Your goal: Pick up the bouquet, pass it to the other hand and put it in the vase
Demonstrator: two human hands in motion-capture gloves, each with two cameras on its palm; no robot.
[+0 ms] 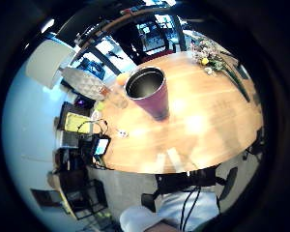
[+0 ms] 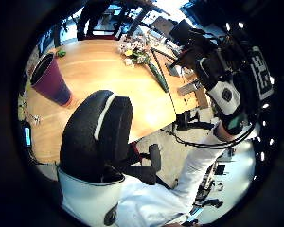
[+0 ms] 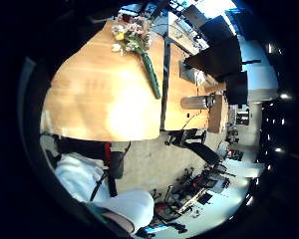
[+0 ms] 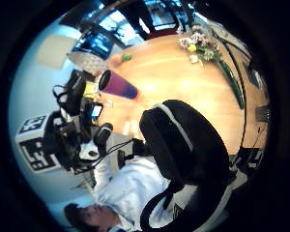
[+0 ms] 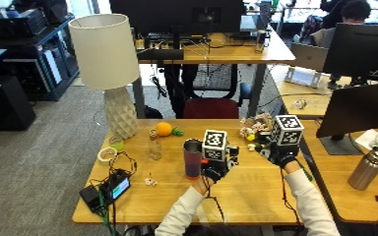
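Wooden desk (image 5: 254, 194) carries a tall purple metal vase (image 5: 192, 158); the mixed-flower bouquet (image 5: 254, 127) lies beyond the right hand (image 5: 282, 157), ungrasped. Left hand (image 5: 213, 172) is raised beside the vase. Finger state cannot be told. Stems should be gripped low.

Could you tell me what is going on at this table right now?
A person at a wooden table has both gloved hands raised above it. The bouquet lies untouched on the table just beyond the right hand. The purple vase stands upright and empty beside the left hand. Neither hand holds anything yet.
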